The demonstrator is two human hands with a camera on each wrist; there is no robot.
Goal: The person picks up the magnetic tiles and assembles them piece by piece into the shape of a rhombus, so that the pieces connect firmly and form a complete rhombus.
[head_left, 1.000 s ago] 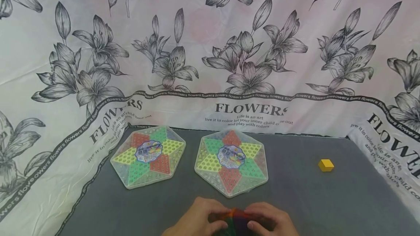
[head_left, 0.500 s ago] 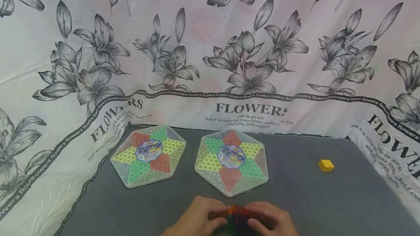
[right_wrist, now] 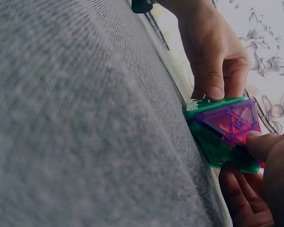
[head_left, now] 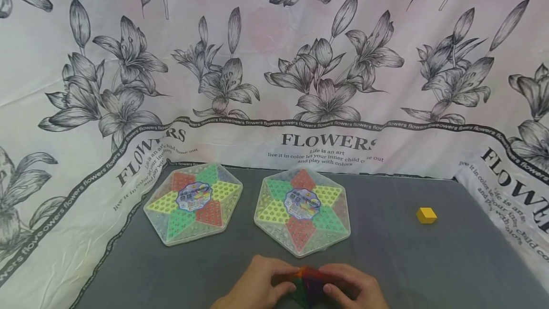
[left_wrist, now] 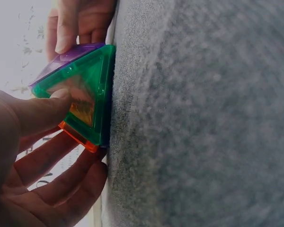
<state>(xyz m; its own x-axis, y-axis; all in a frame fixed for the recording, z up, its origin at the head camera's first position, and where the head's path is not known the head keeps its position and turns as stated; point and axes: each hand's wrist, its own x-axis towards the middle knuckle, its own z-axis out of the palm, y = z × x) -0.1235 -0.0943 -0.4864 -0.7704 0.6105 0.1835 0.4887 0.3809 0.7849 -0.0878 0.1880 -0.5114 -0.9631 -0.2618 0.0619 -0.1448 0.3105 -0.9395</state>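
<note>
At the table's near edge, a pyramid of see-through magnetic tiles (head_left: 306, 286) stands between the two hands. My left hand (head_left: 256, 284) holds it from the left, its thumb on the green triangular tile (left_wrist: 105, 94) and the other fingers about the orange tile (left_wrist: 80, 135). From the opposite side my right hand (head_left: 360, 286) pinches it, the thumb on the purple triangular tile (right_wrist: 227, 119). In both wrist views the pyramid's bottom touches the grey cloth. Fingers cover parts of the orange and red faces.
Two hexagonal star-patterned game boards (head_left: 302, 244) lie behind the hands, one at centre and one to the left. A yellow block (head_left: 426, 215) sits on the grey tabletop (head_left: 399, 252) at right. Flower-printed cloth (head_left: 240, 144) hangs around the back and sides.
Both hands keep their hold on the tile pyramid with barely any movement. The head view has shifted very slightly.
</note>
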